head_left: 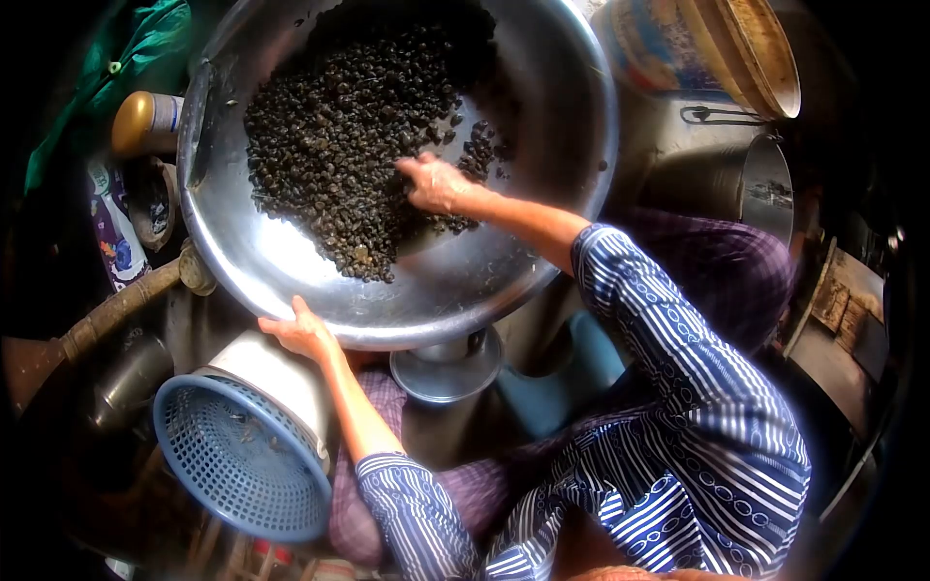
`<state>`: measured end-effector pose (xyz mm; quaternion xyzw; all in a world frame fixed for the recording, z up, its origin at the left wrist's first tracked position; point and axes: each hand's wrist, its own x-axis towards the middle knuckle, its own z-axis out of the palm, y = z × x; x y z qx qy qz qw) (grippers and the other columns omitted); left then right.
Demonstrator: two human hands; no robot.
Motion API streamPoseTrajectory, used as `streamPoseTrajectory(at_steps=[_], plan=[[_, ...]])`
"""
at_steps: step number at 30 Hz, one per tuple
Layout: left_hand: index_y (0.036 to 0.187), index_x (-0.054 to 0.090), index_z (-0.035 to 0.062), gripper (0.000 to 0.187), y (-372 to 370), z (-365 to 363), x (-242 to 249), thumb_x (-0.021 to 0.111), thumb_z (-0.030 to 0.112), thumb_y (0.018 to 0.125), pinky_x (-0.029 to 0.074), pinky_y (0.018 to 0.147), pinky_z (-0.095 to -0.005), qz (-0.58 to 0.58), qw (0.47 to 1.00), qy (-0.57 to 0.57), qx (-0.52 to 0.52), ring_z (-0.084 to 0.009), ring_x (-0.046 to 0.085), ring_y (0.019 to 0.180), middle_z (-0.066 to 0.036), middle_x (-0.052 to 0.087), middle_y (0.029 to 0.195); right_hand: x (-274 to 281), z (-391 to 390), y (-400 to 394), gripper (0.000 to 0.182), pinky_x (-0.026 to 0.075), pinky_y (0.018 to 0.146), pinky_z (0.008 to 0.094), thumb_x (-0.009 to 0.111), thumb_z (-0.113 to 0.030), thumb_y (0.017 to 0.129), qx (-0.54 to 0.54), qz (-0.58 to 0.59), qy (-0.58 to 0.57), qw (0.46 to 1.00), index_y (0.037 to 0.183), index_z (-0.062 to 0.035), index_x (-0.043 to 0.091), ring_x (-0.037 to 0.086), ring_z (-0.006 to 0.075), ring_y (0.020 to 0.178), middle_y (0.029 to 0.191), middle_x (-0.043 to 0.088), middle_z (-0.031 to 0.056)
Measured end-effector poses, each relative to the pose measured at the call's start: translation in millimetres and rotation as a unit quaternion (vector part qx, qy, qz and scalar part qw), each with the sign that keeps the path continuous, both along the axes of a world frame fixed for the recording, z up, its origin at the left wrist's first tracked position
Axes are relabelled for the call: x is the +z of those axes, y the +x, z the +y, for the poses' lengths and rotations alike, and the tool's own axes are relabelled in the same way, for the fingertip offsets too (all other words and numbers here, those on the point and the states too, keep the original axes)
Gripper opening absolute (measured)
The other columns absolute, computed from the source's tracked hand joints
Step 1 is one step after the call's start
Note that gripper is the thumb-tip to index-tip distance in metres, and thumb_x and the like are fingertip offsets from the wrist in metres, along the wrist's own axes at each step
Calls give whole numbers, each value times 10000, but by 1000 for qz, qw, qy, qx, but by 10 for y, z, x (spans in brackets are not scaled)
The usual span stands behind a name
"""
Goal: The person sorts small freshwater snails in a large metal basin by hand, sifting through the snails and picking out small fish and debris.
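Small dark shells [334, 160] are heaped in the metal basin [475, 286], mostly left of the right hand [436, 184], which is blurred and placed at their edge, fingers curled, grip cannot be told, and beyond the left hand [302, 332], set at the near rim [407, 336], hold likewise unclear.

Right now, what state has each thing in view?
Metal basin: uncovered, partly filled
Small dark pieces: loose, heaped
Right hand: at the pieces
Left hand: at basin's rim, fingers apart
Blue basket: open, small bits inside
White bucket: basket at its mouth
Gold-capped container: closed
Metal pail: uncovered
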<state>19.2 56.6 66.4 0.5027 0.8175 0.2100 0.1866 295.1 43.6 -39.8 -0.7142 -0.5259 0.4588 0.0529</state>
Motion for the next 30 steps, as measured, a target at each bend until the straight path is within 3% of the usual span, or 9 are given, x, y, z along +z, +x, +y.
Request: streamPoseTrajectory(at_steps=[2,4,8,10,14,16,20,23,30], plan=[[1224,260,-127,641,29,6,52,604,115,739,411,873,-442,-3,1000,-10,2,-442,526,962,-373,460,1064,275,-96,-97,553,482,831,418,515,-102,747,86,124,148,977,1281,-140,375,547,334,957,1140,457,214],[1223,260,-128,642,26,-3,47,604,115,738,409,873,-443,-10,1000,-17,7,-444,525,962,-374,460,1063,388,-129,53,455,484,826,405,530,-148,751,87,122,160,976,1198,-134,448,550,301,976,1146,473,190],[1212,270,-125,631,-43,15,-17,606,116,735,413,863,-449,-8,1000,-5,-1,-450,525,950,-370,465,1050,513,-160,776,302,453,805,435,497,-92,741,-61,-124,31,990,1031,-8,495,529,369,967,1040,514,215],[1209,274,-122,625,-41,12,-19,606,115,735,414,862,-451,-9,1000,-8,1,-452,525,947,-367,467,1046,266,-358,1067,271,461,776,428,501,-84,721,-60,-195,63,977,970,23,499,533,367,937,1019,513,220],[1206,282,-114,615,-35,12,6,606,115,737,408,871,-458,-12,1000,-5,-1,-454,521,954,-361,468,1055,123,-404,742,377,444,853,382,527,-99,661,35,-158,-23,986,1024,0,501,534,350,973,1001,542,230],[1206,284,-112,611,-15,18,20,605,116,739,406,876,-459,-18,1000,-4,-2,-454,518,960,-357,467,1060,46,-421,521,495,453,884,390,495,-63,654,99,12,118,988,1148,-24,491,521,342,1028,1081,543,225],[1215,286,-110,614,-25,80,72,612,127,751,405,884,-451,-2,999,-35,-6,-446,506,989,-351,458,1084,491,-117,659,497,475,846,400,550,-46,692,-27,12,135,990,1182,-78,474,542,300,993,1091,529,202],[1236,294,-93,635,-157,159,-28,627,156,757,409,890,-434,62,997,-42,-34,-438,505,999,-341,460,1108,288,-1,1179,447,464,821,411,549,-58,695,-160,-161,115,967,1137,-75,483,540,353,969,1093,508,219],[1272,267,-94,694,-322,538,-43,622,224,768,390,919,-410,132,984,-67,-100,-427,487,1049,-337,447,1163,-37,13,1155,374,450,825,432,571,-91,684,-217,-163,117,955,1045,-10,511,521,380,953,1041,494,230]])
